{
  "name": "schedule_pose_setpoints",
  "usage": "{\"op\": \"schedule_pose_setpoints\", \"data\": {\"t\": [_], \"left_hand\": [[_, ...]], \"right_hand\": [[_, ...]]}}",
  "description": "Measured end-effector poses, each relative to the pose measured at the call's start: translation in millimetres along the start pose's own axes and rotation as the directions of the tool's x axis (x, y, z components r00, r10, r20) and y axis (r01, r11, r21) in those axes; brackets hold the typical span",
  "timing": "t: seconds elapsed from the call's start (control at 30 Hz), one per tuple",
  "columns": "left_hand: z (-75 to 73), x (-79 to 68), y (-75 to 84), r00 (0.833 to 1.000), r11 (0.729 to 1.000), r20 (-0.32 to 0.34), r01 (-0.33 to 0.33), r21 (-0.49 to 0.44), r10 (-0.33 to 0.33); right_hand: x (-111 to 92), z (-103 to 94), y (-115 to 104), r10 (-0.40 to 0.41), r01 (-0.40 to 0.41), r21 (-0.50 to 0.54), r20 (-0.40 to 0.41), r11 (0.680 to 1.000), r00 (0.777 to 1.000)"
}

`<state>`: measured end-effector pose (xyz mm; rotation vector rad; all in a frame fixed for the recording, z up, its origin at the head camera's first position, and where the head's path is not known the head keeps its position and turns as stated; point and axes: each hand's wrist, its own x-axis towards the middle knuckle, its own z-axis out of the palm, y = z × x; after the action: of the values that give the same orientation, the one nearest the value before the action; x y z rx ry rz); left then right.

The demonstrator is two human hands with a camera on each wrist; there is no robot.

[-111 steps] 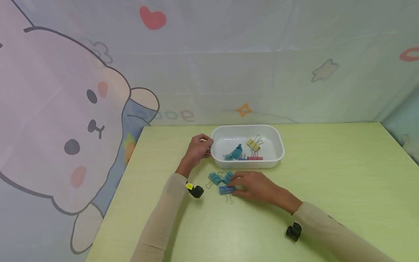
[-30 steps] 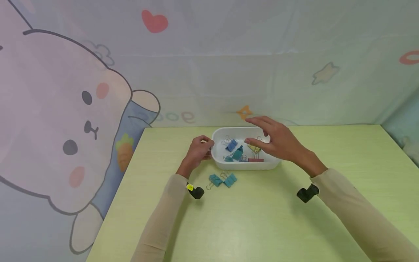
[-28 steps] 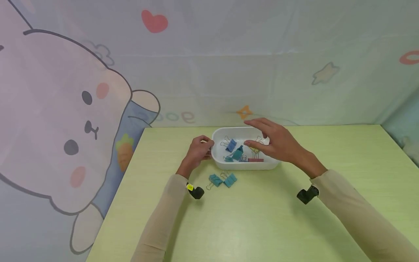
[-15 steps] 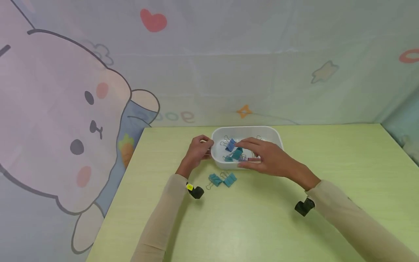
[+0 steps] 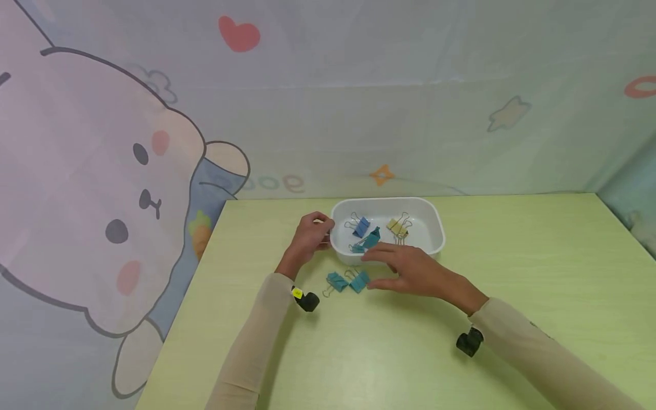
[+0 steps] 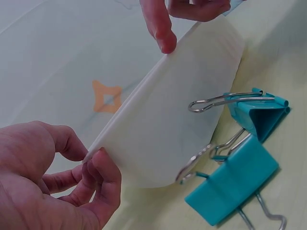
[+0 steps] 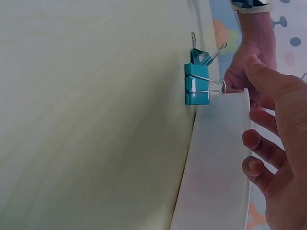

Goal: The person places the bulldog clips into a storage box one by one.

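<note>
My left hand (image 5: 309, 234) pinches the left rim of a white plastic tray (image 6: 158, 120), thumb and fingertips closing on its edge in the left wrist view. My right hand (image 5: 412, 270) hovers over the tray's front edge with thumb and fingers spread and nothing between them. Two teal binder clips lie on the table before the tray: a left clip (image 5: 336, 281) and a right clip (image 5: 360, 281), the latter right by my right thumb. Inside the tray are a blue binder clip (image 5: 361, 227), a yellow binder clip (image 5: 398, 227) and teal clips (image 5: 371, 238).
The tray stands near the back edge of a pale yellow-green table (image 5: 359, 359). Behind it hangs a printed cloth (image 5: 333, 114) with a cartoon animal on the left. Small black cameras are strapped to both wrists.
The blue binder clip, earlier in my right hand on the table, now lies in the tray. My right hand has come back down toward the teal clips, and hides the pink clip. My left hand stays put.
</note>
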<state>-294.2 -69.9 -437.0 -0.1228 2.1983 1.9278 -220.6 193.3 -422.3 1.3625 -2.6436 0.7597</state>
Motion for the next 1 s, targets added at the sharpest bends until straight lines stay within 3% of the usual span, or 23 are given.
{"op": "schedule_pose_setpoints", "data": {"t": [0.17,0.47,0.8,1.0], "left_hand": [[0.2,-0.3,0.9,1.0,1.0,-0.006,-0.002,-0.001,0.002],[0.0,-0.1,-0.4,1.0,1.0,-0.003,0.003,-0.001,-0.003],[0.7,-0.1,-1.3,1.0,1.0,-0.011,-0.008,0.01,0.008],[0.4,0.1,-0.7,1.0,1.0,-0.008,-0.001,0.006,0.001]], "right_hand": [[-0.8,6.5,-1.0,0.007,-0.007,-0.01,-0.003,1.0,1.0],[-1.7,25.0,4.9,0.047,-0.048,0.005,0.067,0.999,0.997],[-1.7,42.2,13.8,0.012,-0.01,-0.031,0.036,0.999,0.999],[-1.1,47.4,15.1,0.054,-0.054,-0.015,0.041,0.998,0.998]]}}
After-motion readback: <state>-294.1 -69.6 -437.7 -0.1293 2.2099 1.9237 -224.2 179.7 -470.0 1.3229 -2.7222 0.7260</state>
